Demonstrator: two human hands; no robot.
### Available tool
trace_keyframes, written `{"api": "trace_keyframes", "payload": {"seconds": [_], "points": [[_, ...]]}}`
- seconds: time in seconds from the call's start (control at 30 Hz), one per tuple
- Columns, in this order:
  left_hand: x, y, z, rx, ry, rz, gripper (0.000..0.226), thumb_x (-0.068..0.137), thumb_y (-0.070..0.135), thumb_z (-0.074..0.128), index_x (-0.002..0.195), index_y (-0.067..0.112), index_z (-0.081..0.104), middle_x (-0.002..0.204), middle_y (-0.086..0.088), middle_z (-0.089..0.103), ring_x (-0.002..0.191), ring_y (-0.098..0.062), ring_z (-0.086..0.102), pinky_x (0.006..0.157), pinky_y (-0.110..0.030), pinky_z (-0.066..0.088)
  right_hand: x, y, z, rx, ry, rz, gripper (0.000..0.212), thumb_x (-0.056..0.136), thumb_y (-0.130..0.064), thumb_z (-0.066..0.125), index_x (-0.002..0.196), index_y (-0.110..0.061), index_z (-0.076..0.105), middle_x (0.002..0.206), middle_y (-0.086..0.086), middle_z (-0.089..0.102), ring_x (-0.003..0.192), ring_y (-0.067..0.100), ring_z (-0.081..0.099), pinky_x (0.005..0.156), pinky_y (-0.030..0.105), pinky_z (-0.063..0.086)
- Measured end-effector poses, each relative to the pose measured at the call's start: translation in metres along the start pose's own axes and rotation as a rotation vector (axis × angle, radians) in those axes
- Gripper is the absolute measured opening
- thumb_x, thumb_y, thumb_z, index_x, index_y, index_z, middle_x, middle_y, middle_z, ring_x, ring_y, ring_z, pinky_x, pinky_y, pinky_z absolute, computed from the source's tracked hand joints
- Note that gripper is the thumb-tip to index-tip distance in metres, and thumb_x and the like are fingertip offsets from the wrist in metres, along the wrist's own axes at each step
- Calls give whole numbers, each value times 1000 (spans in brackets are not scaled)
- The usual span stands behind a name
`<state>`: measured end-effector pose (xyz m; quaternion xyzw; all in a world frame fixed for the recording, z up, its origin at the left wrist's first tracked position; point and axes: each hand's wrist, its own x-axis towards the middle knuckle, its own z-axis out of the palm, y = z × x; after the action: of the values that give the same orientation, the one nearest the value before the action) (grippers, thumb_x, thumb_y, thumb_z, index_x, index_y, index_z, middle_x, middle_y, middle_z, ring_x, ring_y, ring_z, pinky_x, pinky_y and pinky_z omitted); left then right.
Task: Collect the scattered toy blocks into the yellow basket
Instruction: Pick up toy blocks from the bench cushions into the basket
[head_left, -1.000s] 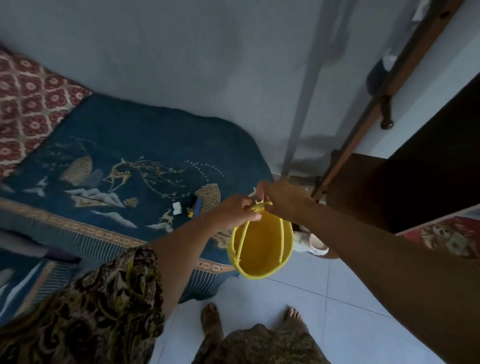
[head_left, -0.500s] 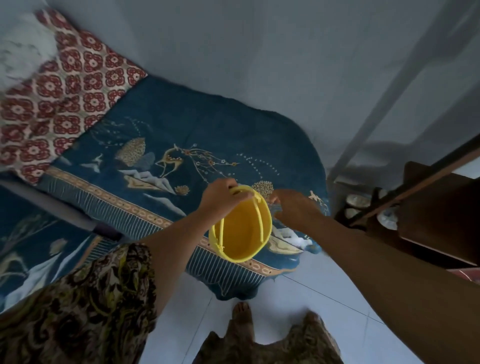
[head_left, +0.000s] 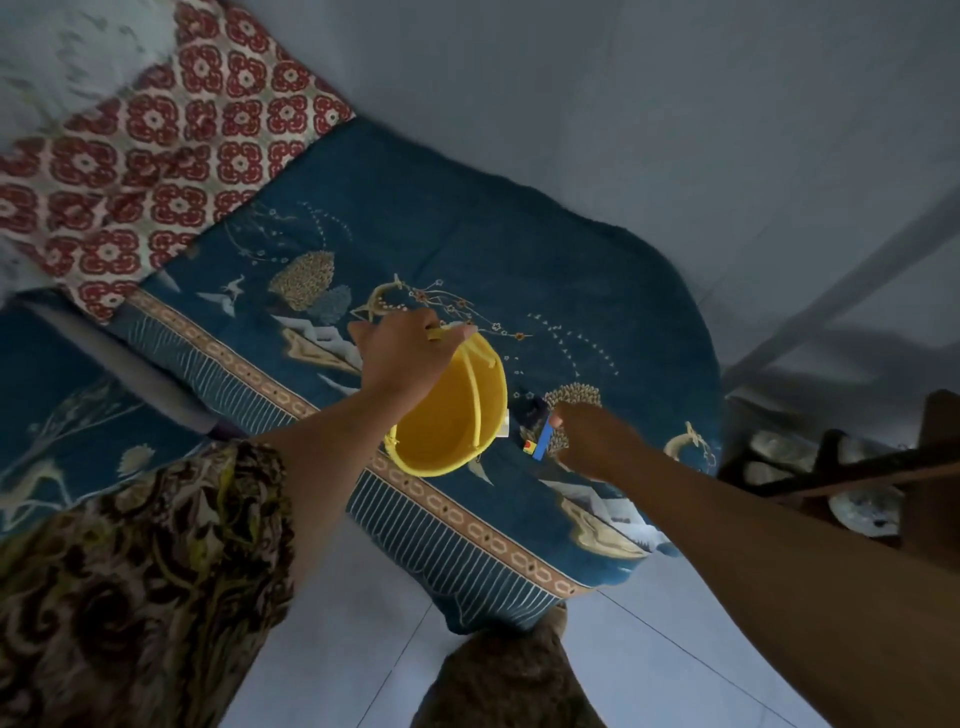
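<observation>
My left hand (head_left: 408, 353) grips the two handles of the yellow basket (head_left: 441, 431) and holds it tilted above the blue patterned blanket (head_left: 597, 291); its inside looks bare. Just right of the basket, a blue toy block (head_left: 543, 446) lies on the blanket. My right hand (head_left: 592, 441) is down on it, fingers curled over its far end. A small red and yellow block (head_left: 529, 446) sits beside the blue one. A white block (head_left: 504, 423) peeks out from behind the basket's rim.
A red and white patterned cushion (head_left: 156, 156) lies at the blanket's far left. A dark wooden rack (head_left: 857, 467) with shoes stands at the right. White floor tiles (head_left: 363, 623) and my feet are at the bottom, with a grey wall behind.
My right hand let go of the basket handles and dropped to the blue block on the blanket. My left hand now carries the basket alone, and the view swung left and down.
</observation>
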<state>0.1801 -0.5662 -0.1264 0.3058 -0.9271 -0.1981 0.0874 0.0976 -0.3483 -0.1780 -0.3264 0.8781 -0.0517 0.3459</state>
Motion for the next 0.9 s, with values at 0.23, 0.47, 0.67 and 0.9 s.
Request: {"api": "trace_keyframes", "payload": {"seconds": [0.23, 0.47, 0.67, 0.9], "points": [[26, -27, 57, 165, 36, 56, 42, 92, 51, 48, 92, 13, 65, 89, -9, 70, 92, -30, 60, 90, -47, 39, 55, 9, 28, 27, -58, 13, 52, 87, -15, 64, 135, -14, 45, 130, 14, 53, 114, 32, 55, 91, 34, 46], [47, -27, 132, 244, -50, 93, 41, 101, 40, 29, 89, 16, 61, 81, -6, 67, 85, -30, 59, 87, -44, 30, 115, 32, 68, 107, -100, 135, 69, 80, -14, 67, 142, -18, 36, 128, 13, 50, 113, 34, 56, 93, 41, 49], [48, -28, 189, 192, -150, 201, 43, 103, 40, 24, 91, 18, 59, 76, 0, 60, 69, -23, 52, 72, -36, 30, 155, 46, 107, 114, -93, 255, 84, 82, -28, 70, 150, -22, 22, 136, 13, 45, 122, 36, 52, 97, 43, 48], [59, -43, 238, -52, -174, 182, 30, 102, 37, 36, 84, 17, 50, 65, 1, 50, 56, -15, 46, 48, -25, 26, 196, 51, 150, 269, -78, 368, 95, 74, -43, 79, 147, -22, 23, 140, 20, 35, 122, 41, 49, 97, 46, 48]]}}
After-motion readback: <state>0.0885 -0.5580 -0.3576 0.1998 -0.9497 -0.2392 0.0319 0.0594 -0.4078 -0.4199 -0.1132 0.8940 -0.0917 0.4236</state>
